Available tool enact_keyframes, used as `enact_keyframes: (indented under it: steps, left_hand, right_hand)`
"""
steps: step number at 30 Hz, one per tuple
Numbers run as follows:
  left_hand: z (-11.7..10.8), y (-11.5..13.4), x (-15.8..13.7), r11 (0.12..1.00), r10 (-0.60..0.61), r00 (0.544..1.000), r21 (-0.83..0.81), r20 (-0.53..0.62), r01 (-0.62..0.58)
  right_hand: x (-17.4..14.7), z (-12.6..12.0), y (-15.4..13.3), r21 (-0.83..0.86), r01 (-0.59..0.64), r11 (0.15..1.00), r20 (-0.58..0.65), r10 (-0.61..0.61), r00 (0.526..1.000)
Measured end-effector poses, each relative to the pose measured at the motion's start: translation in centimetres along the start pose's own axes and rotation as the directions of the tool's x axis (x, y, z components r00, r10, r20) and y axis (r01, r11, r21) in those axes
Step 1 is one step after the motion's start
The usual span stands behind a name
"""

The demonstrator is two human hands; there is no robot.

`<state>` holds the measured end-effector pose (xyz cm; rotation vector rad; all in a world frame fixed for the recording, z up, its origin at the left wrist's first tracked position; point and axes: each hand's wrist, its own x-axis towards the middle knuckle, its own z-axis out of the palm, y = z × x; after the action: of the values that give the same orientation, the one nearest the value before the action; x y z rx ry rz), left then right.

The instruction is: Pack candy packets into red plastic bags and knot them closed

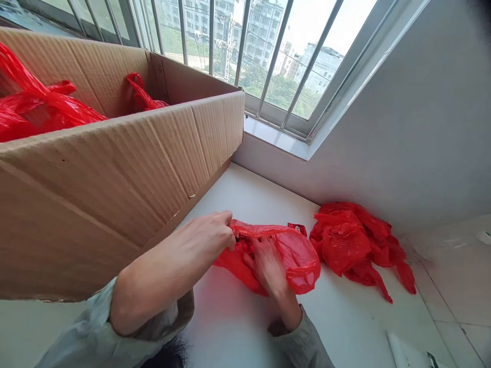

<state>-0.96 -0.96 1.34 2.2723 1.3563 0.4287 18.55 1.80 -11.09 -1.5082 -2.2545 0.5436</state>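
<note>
A thin red plastic bag [303,260] lies on the white tabletop with its mouth spread toward me. My left hand [220,230] is closed on the bag's left rim. Inside the mouth is my right hand [266,260], its fingers bent and their tips partly hidden by red film; what they hold cannot be made out. Between the hands, a dark printed patch [238,235] shows in the bag. A small red packet [297,228] sticks out at the bag's far edge.
A large open cardboard box [126,174] stands at left, with red plastic bags [49,110] inside. Crumpled red bags [349,240] lie at right by the wall. Behind are a barred window [264,66] and its sill [274,138]. A white object [408,350] sits at lower right.
</note>
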Motion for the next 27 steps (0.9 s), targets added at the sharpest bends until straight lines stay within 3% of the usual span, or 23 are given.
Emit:
enact_keyframes:
  steps: [4, 8, 10, 16, 21, 27]
  left_hand:
    - [-1.1, 1.1, -0.1, 0.971, -0.144, 0.985, 0.178, -0.091, 0.158]
    - [-0.9, 0.9, -1.1, 0.990, -0.005, 0.984, 0.137, -0.178, 0.029]
    - [-0.3, 0.6, -1.6, 0.997, 0.044, 0.979, 0.077, -0.200, -0.029]
    - [0.7, 0.3, -2.0, 1.000, 0.012, 0.981, 0.028, -0.192, -0.007]
    - [1.0, -0.5, -2.1, 0.996, 0.080, 0.970, 0.057, -0.228, -0.069]
    - [1.2, -0.7, -2.4, 0.988, 0.149, 0.961, 0.078, -0.232, -0.135]
  right_hand:
    - [-0.4, -2.1, 2.2, 0.345, -0.200, 0.917, 0.055, 0.193, 0.980]
    - [-0.3, -3.7, 4.6, 0.506, -0.323, 0.799, 0.022, 0.363, 0.932]
    - [-0.2, -4.3, 5.2, 0.560, -0.301, 0.772, 0.031, 0.344, 0.939]
    - [0.1, -4.7, 4.7, 0.684, -0.266, 0.680, 0.104, 0.270, 0.957]
    - [0.1, -3.2, 3.0, 0.667, -0.272, 0.693, 0.099, 0.280, 0.955]
    - [-0.5, -2.8, 2.2, 0.347, -0.211, 0.914, 0.040, 0.210, 0.977]
